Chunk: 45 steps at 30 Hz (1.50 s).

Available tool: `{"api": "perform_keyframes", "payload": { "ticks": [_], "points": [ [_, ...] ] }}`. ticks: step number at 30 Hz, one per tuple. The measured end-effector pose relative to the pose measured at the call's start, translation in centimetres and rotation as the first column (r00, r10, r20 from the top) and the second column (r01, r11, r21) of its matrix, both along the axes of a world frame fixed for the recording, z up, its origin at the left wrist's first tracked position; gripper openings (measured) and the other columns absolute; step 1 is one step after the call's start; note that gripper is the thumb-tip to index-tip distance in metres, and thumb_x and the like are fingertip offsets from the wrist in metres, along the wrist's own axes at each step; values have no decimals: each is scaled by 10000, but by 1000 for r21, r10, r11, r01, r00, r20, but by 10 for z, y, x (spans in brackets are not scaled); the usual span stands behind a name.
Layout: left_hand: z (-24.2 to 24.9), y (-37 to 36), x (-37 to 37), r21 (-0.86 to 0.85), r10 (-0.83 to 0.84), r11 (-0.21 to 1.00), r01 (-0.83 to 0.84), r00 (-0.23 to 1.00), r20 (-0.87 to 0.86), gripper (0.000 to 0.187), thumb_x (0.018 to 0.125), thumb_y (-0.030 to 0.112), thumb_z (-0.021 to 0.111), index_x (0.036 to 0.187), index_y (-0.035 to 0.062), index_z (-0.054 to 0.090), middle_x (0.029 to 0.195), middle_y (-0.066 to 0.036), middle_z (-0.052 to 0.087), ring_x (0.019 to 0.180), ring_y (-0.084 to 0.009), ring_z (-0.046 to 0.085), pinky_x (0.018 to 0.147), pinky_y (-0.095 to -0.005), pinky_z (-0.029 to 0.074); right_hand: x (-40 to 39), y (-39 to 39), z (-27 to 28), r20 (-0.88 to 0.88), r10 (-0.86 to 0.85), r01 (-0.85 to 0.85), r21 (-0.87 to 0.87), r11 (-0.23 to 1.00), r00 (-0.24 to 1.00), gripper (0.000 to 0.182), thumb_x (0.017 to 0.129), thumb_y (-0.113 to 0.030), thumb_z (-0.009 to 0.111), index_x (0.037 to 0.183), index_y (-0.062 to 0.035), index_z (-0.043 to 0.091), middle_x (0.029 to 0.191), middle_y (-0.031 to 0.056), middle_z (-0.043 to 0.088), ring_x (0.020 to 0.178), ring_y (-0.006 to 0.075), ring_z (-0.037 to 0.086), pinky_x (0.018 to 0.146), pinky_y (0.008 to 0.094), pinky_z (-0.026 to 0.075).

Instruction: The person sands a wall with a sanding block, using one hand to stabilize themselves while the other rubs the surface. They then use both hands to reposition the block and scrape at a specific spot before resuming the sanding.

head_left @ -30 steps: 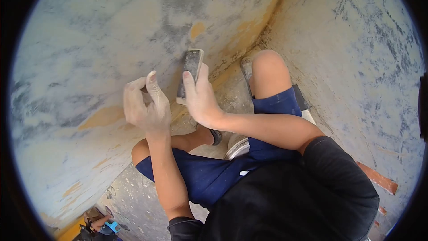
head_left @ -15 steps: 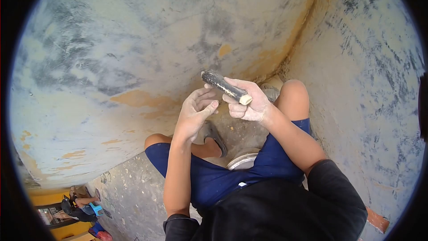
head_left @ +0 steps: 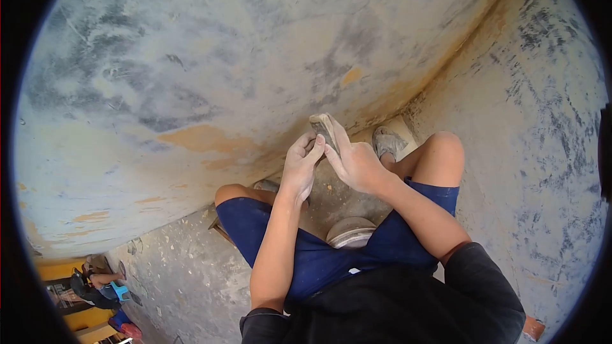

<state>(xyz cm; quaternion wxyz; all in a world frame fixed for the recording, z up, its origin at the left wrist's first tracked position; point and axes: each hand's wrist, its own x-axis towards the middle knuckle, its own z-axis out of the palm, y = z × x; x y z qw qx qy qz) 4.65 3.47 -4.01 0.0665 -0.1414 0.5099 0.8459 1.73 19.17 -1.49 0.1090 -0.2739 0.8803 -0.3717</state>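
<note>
A sanding block (head_left: 322,129), a pale core with dark, worn sandpaper wrapped round it, is held between my hands in front of the wall. My left hand (head_left: 299,169) grips its near left side, with the thumb pressed on the dark face. On the other side my right hand (head_left: 358,164) has its fingers stretched along the block and its thumb near my left thumb. Pale dust coats both hands. Part of the block is hidden behind the fingers.
A patchy wall (head_left: 210,83) rises ahead and meets another wall (head_left: 529,153) at the right corner. Between my knees stands a white round bucket (head_left: 352,236). A brick piece (head_left: 534,328) lies lower right. Far left, a person (head_left: 95,286) sits on a blue stool (head_left: 120,291).
The block has turned from lying slantwise to pointing toward the wall. My left hand, loose beside it before, now grips it too. My right hand has shifted its grip.
</note>
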Motion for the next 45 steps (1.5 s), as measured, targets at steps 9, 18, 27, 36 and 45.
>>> {"api": "perform_keyframes", "payload": {
  "ticks": [9,18,27,36,45],
  "points": [
    [6,-6,-12,-84,-177,982,172,983,-57,366,967,211,651,1258,1,578,1169,-54,628,1087,-146,567,987,-322,419,-4,14,-5,245,52,-17,-141,990,968,713,1039,-290,439,1556,2,44,905,320,644,809,471,646,746,465,496],
    [21,5,-20,-243,-19,970,-15,990,-138,238,954,129,671,1127,-27,627,994,-43,664,908,-86,595,848,-250,484,-22,30,-5,99,-89,123,-419,900,991,596,989,-226,591,1488,-6,350,1055,205,649,925,281,667,812,388,535],
    [25,12,-16,-325,6,944,-60,986,-164,211,943,82,664,1112,-39,624,969,-57,669,877,-96,611,819,-253,501,-16,23,-6,246,-132,261,-622,739,960,343,852,-61,757,1182,11,694,1028,113,670,909,145,649,796,276,556],
    [26,2,-17,-431,-66,902,-23,979,-191,208,935,95,673,1088,-42,638,972,-75,686,884,-103,625,811,-264,509,-8,16,-1,61,-225,227,-473,851,972,304,846,1,746,1148,15,711,1008,76,667,872,120,615,756,238,495],
    [18,7,-18,-391,57,908,-149,970,-237,218,914,123,695,1050,-44,659,949,-81,697,858,-104,634,785,-267,510,-20,5,-24,-24,-208,158,-567,809,978,261,883,-11,719,1129,68,684,1061,78,654,898,116,600,787,248,495]
  ]
}}
